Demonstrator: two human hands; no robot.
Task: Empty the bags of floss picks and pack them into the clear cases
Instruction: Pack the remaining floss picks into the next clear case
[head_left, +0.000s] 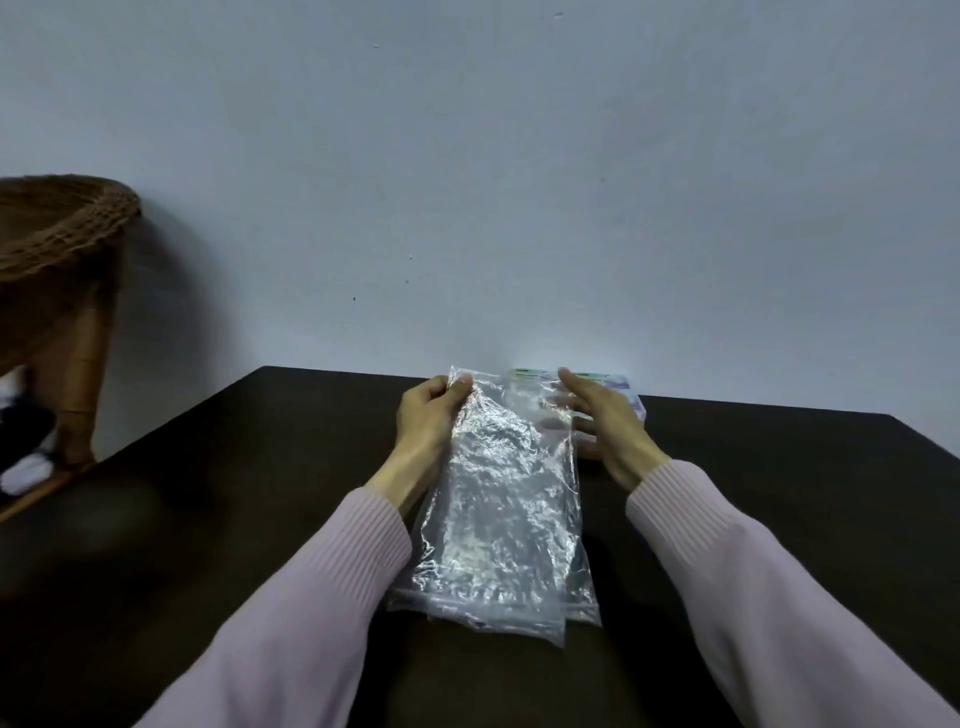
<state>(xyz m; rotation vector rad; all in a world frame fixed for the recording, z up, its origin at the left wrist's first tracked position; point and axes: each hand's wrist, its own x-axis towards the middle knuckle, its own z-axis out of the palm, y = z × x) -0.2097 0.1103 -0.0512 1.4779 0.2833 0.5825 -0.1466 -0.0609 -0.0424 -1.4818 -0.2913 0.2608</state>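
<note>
no readable text, package (621, 387) print blurred

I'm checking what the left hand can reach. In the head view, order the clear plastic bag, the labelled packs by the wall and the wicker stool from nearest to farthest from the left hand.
1. Clear plastic bag: the left hand pinches its top left corner.
2. Labelled packs: just right, behind the right hand.
3. Wicker stool: far left, off the table.
</note>
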